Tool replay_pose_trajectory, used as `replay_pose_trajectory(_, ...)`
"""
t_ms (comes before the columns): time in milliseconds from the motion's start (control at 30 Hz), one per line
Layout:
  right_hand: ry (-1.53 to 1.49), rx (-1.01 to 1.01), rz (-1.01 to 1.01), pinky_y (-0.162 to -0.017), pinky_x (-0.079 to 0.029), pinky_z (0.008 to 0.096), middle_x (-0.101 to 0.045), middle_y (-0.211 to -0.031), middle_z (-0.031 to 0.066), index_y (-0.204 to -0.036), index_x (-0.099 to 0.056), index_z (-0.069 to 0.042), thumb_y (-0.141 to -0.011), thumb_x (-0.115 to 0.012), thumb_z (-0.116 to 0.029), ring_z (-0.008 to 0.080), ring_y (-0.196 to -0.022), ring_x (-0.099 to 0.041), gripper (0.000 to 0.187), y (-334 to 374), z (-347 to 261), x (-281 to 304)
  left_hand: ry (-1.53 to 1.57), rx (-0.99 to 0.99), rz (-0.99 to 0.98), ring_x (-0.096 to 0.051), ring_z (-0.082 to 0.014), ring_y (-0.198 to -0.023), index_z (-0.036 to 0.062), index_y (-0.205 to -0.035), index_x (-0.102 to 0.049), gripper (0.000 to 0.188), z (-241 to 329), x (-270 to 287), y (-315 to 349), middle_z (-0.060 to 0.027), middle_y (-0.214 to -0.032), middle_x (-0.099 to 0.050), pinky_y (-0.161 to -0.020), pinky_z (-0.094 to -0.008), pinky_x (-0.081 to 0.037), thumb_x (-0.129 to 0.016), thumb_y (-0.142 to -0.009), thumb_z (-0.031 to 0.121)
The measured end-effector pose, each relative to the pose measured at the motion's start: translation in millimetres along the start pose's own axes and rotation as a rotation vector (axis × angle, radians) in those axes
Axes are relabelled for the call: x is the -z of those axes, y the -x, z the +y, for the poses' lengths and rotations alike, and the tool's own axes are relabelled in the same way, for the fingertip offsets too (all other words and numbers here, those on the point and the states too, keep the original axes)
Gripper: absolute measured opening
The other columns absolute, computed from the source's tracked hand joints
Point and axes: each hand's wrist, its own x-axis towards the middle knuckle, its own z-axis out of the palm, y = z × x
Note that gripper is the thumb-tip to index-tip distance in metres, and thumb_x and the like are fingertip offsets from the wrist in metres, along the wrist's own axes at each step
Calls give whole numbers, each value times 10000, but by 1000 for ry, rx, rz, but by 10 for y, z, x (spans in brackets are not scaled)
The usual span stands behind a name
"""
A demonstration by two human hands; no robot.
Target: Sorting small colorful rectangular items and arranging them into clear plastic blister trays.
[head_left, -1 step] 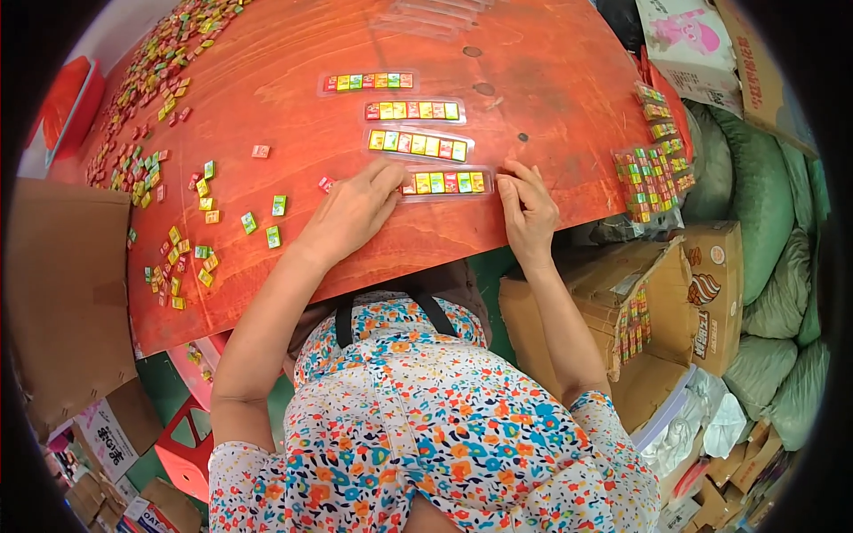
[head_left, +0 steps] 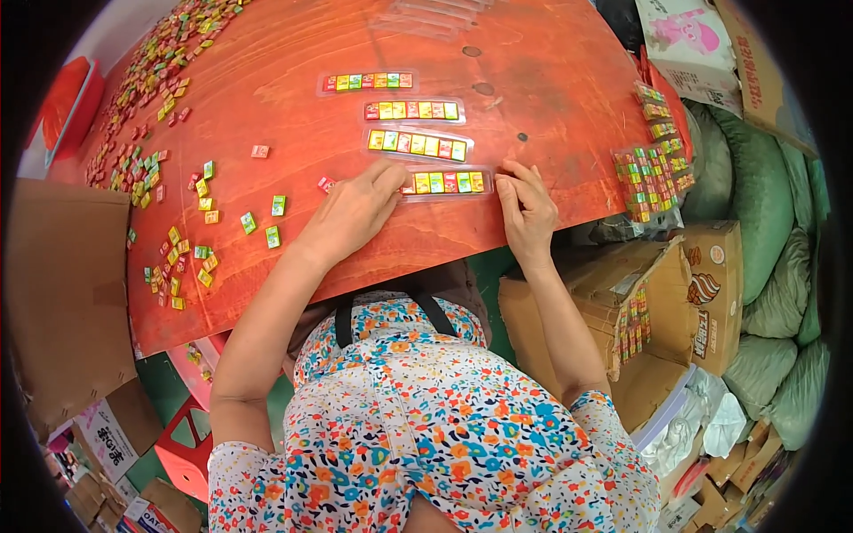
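The clear plastic strip of small coloured candy squares lies flat on the red-brown wooden tabletop, near its near edge and roughly at its centre. It is the nearest of four such strips.

Handling, as a judgement: the strip is light and thin, and probably flexible along its length. The glossy film is likely slippery, and the small pieces inside could shift or spill if the strip bends or an end is unsealed. Take hold at both short ends, pinching the film margins, and keep the strip level.

The left hand rests on the tabletop with its fingertips touching the left end of the strip. The right hand rests with its fingertips at the right end. Each grip is spread and pressing down, not closed around the strip.

Farther away lie three more filled strips, parallel and staggered toward the far left. Loose coloured candy squares are scattered over the left part of the tabletop, thickening into a heap at the far left. A stack of finished strips sits at the right edge. Brown cardboard boxes and green sacks stand to the right, below the tabletop.
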Motion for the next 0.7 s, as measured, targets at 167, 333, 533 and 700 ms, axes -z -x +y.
replay_pose_trajectory(167, 13, 20, -6, -1073, -421, 466, -710, -1065, 132, -952, -719, 3, -937, -636, -137, 262, -1022, -671, 163, 5, 12, -9, -106, -26, -61, -627, -386, -922, 50, -1049, -521, 166, 91, 47, -82, -146, -1026, -611, -733, -474, -522, -583, -897, 23)
replay_pose_trajectory(333, -12, 15, 26, -1052, -423, 491, -704, -1051, 122, -920, -719, -34, -909, -665, -157, 285, -994, -663, 135, 22, 30, -29, -92, -74, -82, -607, -393, -894, 54, -1028, -528, 192, 122, 172, -108, -163, -945, -610, -747, -473, -500, -623, -861, 49)
replay_pose_trajectory(533, 23, 32, 9, -1057, -433, 462, -711, -1062, 125, -946, -722, -11, -926, -649, -138, 264, -1014, -674, 149, 8, 19, -24, -120, -152, -111, -601, -367, -923, 44, -1000, -559, 189, 117, 100, -112, -158, -914, -622, -802, -461, -484, -645, -831, 56)
replay_pose_trajectory(700, 22, 38, 11, -1055, -434, 457, -710, -1069, 124, -948, -723, -12, -927, -648, -141, 265, -1013, -674, 150, 17, 27, -36, -68, -118, -131, -613, -366, -909, 43, -997, -563, 179, 206, -6, -153, -157, -932, -633, -792, -457, -494, -646, -839, 52)
